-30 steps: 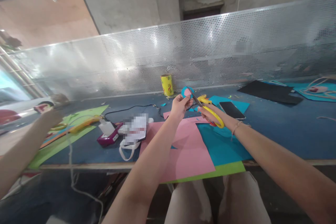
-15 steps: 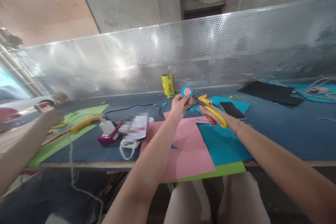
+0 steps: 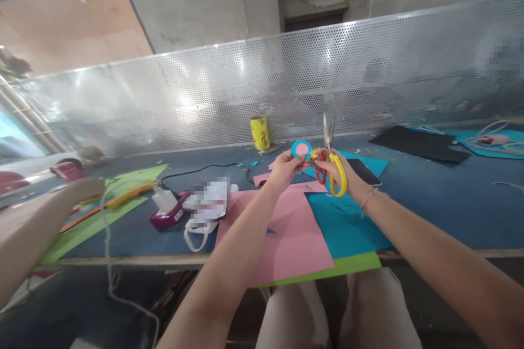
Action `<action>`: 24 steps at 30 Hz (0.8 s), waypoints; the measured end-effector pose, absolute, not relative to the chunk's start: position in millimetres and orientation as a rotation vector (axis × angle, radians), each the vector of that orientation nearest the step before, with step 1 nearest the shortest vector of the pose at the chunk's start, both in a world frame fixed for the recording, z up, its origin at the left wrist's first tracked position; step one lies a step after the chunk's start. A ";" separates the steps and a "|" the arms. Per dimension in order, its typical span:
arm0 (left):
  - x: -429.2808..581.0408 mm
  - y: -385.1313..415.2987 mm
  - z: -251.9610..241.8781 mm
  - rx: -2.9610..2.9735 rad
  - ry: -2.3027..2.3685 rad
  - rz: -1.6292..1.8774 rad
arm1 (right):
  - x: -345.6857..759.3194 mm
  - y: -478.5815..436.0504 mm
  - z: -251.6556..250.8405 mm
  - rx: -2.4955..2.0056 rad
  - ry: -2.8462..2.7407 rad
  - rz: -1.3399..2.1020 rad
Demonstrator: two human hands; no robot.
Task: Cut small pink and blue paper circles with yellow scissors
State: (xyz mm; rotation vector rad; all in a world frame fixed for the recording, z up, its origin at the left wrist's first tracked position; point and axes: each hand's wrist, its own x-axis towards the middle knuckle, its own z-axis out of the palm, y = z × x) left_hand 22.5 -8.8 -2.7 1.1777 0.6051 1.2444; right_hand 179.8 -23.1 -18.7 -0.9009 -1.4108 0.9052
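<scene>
My left hand [image 3: 286, 168] pinches a small round paper piece [image 3: 302, 148], blue with a pink disc in its middle. Close by on the right, my right hand [image 3: 336, 170] holds scissors [image 3: 328, 132] by their red and yellow handles. The blades point up and away from me, apart from the paper circle. My right fingertips are near the circle's lower edge; whether they touch it I cannot tell. Below both hands lie a pink sheet [image 3: 286, 234] and a blue sheet [image 3: 352, 226], over a green sheet [image 3: 354, 267] at the table edge.
Behind my right hand is a dark phone [image 3: 362, 170]. A yellow cylinder [image 3: 260, 133] stands near the perforated metal panel [image 3: 229, 87]. To the left are a purple power strip [image 3: 167, 218], cables and another person's arm [image 3: 57, 218]. Black paper [image 3: 417, 144] lies at the right.
The scissors have swung from the circle's edge to upright, their blades now away from it. The paper circle and my left hand have shifted slightly right. The other person's arm has moved.
</scene>
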 end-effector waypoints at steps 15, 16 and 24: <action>24.7 -10.6 -5.3 1.249 0.628 1.144 | 181.2 -30.7 -15.4 -0.903 -1.448 0.789; 24.7 -11.3 -4.7 1.248 0.626 1.140 | 181.1 -31.5 -14.9 -0.910 -1.452 0.782; 24.4 -14.6 -3.3 1.247 0.644 1.073 | 185.1 -27.8 -16.8 -0.961 -1.483 0.750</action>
